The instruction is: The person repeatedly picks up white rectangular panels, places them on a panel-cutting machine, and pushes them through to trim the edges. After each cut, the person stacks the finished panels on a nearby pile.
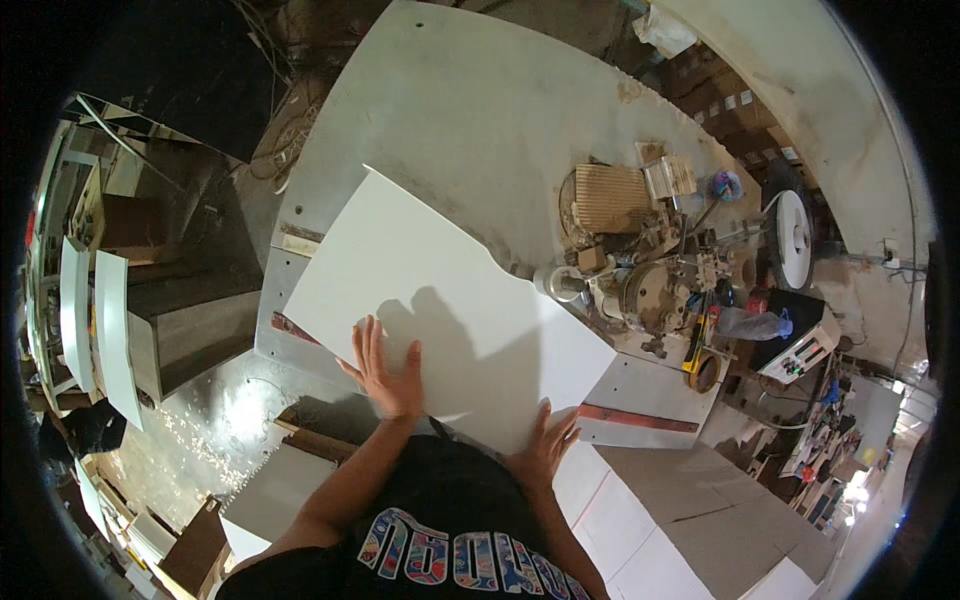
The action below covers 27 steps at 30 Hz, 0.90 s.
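A large white panel (420, 265) lies flat on the grey machine table (470, 110) in front of me. Its far edge dips in a wavy curve. That curve comes up against a pale upright roller (562, 283) on the machine. My left hand (385, 378) rests on the panel near its close edge, fingers spread out over the surface. At the near right edge of the panel is my right hand (548, 445), its fingers stretched and apart. Shadows fall across the middle of the panel.
Right of the panel stand dusty machine parts (655, 295), a yellow utility knife (695, 350), a tape roll (705, 373) and a plastic bottle (755, 323). Red strips (640, 417) run along the table's near side. White boards (118, 340) stand at left; more panels (620, 520) lie at lower right.
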Tool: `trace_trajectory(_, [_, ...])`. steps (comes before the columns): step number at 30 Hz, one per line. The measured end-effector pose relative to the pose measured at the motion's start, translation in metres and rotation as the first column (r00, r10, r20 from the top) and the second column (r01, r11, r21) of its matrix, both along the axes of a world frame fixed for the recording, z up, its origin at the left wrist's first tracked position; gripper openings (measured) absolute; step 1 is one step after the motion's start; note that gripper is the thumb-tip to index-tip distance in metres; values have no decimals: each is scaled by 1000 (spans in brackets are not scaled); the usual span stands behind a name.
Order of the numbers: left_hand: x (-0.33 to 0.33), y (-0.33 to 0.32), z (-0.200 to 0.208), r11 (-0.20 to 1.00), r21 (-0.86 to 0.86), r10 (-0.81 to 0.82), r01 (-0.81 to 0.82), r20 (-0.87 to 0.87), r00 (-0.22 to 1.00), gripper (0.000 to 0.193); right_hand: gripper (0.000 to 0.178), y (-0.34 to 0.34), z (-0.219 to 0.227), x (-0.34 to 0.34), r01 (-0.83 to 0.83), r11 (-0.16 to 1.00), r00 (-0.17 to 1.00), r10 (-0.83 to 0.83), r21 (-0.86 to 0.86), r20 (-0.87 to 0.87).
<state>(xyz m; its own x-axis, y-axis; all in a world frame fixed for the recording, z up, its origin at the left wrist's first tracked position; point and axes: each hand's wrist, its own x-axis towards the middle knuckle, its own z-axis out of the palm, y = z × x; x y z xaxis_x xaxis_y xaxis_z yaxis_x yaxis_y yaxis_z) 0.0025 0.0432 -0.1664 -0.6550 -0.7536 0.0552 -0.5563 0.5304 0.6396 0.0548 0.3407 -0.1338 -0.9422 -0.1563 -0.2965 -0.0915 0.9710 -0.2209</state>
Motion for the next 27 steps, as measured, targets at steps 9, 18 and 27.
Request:
trace_trajectory(9, [-4,-51,-6,998,3,57,-57,-67,996,74,130,-39,4,-18,-28,999,993,31,-29,118])
trace_trajectory(18, [-3,-127,-17,993,-98,61,-60,0,998,88,143,-81,5,-31,-163,986,986,163,-22,26])
trace_trajectory(27, [-15,-296,-15,961,-269,127,-60,241,962,115,148,-117,16,-51,-243,963,967,250,-118,49])
